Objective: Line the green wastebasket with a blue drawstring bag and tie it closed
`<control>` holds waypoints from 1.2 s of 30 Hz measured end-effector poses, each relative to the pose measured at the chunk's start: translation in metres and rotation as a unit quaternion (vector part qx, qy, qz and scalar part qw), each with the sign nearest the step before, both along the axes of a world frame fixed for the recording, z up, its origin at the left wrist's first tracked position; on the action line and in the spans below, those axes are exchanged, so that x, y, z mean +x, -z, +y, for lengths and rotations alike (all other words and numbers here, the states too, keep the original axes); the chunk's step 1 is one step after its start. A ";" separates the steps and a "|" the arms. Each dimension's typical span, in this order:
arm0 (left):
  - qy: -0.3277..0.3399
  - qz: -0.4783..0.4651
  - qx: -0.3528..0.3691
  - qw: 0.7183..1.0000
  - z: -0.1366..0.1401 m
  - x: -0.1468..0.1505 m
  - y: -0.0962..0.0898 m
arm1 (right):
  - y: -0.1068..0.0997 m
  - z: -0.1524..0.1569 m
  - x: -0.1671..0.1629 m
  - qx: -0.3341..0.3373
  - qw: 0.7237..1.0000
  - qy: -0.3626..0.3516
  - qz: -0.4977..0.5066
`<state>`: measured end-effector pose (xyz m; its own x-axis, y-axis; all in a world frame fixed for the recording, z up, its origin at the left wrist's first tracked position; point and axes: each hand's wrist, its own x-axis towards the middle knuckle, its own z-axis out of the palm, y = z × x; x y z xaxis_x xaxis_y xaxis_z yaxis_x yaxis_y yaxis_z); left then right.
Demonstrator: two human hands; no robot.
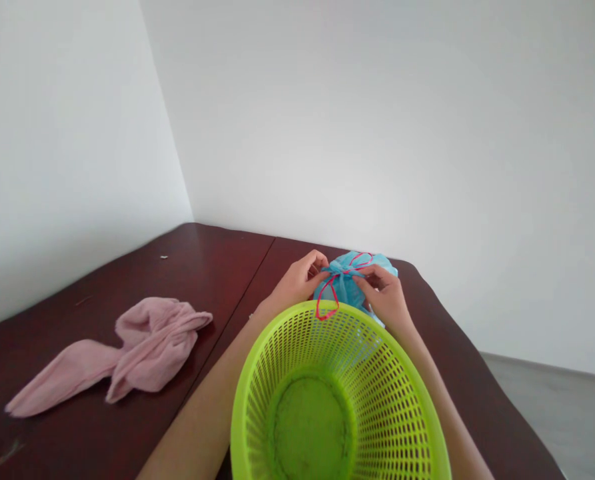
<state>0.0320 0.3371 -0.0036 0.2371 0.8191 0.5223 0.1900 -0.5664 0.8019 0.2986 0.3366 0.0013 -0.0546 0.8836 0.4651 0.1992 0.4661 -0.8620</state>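
Observation:
Beyond the far rim of a green plastic basket (310, 420), a blue plastic bag (348, 288) with red drawstrings lies on the table, its top gathered into a knot. My left hand (304, 275) pinches the bag's gathered plastic on the left of the knot. On the other side, my right hand (384, 293) grips the plastic between thumb and fingers. One red drawstring loop (327, 310) hangs over the basket's rim, and another lies across the bag's top. The basket tilts with its opening toward me, between my forearms. Its rim hides the lower part of the bag.
A crumpled pink cloth (152, 347) lies on the left of the dark red table (217, 257). A small white scrap (164, 257) sits farther back. White walls (377, 120) border the table behind and at left; grey floor (542, 393) shows at right.

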 end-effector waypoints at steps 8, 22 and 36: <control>-0.129 -0.039 0.014 0.991 0.016 -0.018 0.004 | 0.002 0.000 -0.013 0.042 0.989 0.102 0.102; 0.051 -0.067 -0.014 0.996 0.007 -0.018 -0.007 | 0.003 -0.009 -0.026 0.043 0.998 -0.003 0.049; -0.106 -0.084 0.006 0.991 0.010 -0.022 -0.019 | 0.005 0.001 -0.019 0.087 0.995 0.047 0.012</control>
<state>0.0096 0.3470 0.0158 -0.0314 0.8348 0.5496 0.1697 -0.5374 0.8261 0.2791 0.3378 -0.0038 0.0377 0.7898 0.6123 0.2291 0.5896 -0.7746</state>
